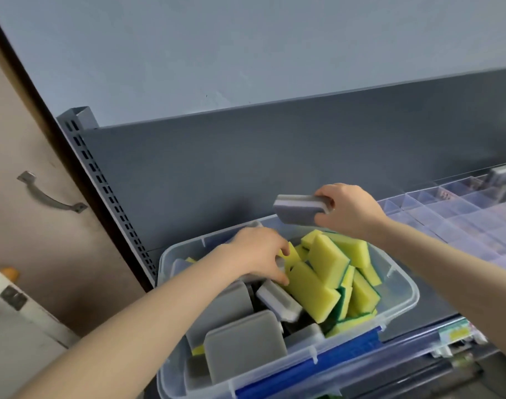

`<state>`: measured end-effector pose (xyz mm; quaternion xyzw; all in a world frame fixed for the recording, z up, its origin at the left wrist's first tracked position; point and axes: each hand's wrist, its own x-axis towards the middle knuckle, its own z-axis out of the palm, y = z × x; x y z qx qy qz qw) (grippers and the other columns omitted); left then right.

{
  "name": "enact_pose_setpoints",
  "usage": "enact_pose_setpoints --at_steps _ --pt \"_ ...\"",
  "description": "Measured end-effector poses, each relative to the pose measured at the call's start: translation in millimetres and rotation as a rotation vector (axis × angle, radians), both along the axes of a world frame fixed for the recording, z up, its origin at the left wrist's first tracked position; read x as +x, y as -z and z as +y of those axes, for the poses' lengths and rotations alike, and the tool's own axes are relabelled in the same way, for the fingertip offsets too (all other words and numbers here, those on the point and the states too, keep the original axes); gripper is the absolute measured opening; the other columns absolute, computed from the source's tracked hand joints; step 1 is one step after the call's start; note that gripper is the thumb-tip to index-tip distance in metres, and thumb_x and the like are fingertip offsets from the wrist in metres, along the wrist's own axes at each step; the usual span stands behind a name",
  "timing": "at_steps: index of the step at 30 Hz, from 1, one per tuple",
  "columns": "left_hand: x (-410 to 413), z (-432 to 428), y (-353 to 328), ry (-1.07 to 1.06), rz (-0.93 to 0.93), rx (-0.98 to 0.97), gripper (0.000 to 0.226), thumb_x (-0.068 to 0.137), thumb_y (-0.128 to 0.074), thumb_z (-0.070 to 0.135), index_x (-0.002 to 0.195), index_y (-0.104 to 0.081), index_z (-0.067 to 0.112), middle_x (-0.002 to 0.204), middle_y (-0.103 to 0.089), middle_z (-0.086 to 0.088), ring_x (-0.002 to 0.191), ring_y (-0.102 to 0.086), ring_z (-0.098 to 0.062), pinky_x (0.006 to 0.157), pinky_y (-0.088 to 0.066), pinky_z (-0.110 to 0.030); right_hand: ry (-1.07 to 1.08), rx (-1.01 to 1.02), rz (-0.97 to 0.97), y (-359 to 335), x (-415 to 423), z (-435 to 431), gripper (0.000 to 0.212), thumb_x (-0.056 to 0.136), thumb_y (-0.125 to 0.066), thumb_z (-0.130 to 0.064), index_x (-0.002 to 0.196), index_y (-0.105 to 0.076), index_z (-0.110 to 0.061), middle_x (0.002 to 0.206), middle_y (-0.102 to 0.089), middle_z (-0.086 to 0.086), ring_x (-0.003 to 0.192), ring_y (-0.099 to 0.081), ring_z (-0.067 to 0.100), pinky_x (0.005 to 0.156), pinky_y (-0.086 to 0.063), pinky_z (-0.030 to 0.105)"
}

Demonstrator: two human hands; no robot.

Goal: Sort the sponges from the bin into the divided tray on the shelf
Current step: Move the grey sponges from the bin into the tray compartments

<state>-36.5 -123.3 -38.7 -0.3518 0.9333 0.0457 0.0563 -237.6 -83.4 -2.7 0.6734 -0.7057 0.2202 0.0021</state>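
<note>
above bin (401, 280): open air | inside bin: packed w/ sponges (312, 292), left hand (257, 254) in middle | over far rim: right hand (349, 210) w/ grey sponge (297, 211) | to divided tray (462, 217), right: open | behind: back panel (274, 168) blocks

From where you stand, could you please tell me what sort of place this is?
Probably a shop or stockroom: grey metal shelving with a slotted upright, a label strip on its front edge, and a clear bin of sponges beside a divided tray.
</note>
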Motion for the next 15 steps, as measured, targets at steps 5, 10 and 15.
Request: enact_pose_setpoints --at_steps 5,10,15 --pt "-2 2 3 0.014 -0.033 -0.088 0.042 0.066 -0.066 0.048 0.104 -0.064 0.031 0.095 -0.057 0.004 0.088 -0.057 -0.021 0.064 -0.046 -0.032 0.001 -0.001 -0.006 -3 -8 9 0.035 0.071 -0.062 -0.031 0.105 -0.062 -0.026 0.099 -0.065 -0.004 0.077 -0.047 0.016 0.063 -0.038 0.026" --pt "15 -12 -22 -0.149 0.177 -0.092 0.032 0.077 -0.051 0.036 0.106 -0.063 0.038 0.097 -0.055 0.007 0.094 -0.055 -0.018 0.067 -0.041 -0.030 0.014 -0.016 -0.020 -4 -13 14 0.034 0.072 -0.060 -0.030 0.105 -0.062 -0.025 0.098 -0.063 -0.004 0.079 -0.050 0.017 0.062 -0.039 0.027" --pt "29 -27 -50 -0.237 0.404 -0.085 0.036 0.088 -0.039 0.026 0.107 -0.062 0.046 0.099 -0.046 0.012 0.085 -0.049 -0.010 0.059 -0.033 -0.027 0.029 -0.041 -0.023 -9 -15 18 0.033 0.072 -0.062 -0.027 0.104 -0.058 -0.022 0.096 -0.062 -0.004 0.077 -0.051 0.018 0.055 -0.035 0.025"
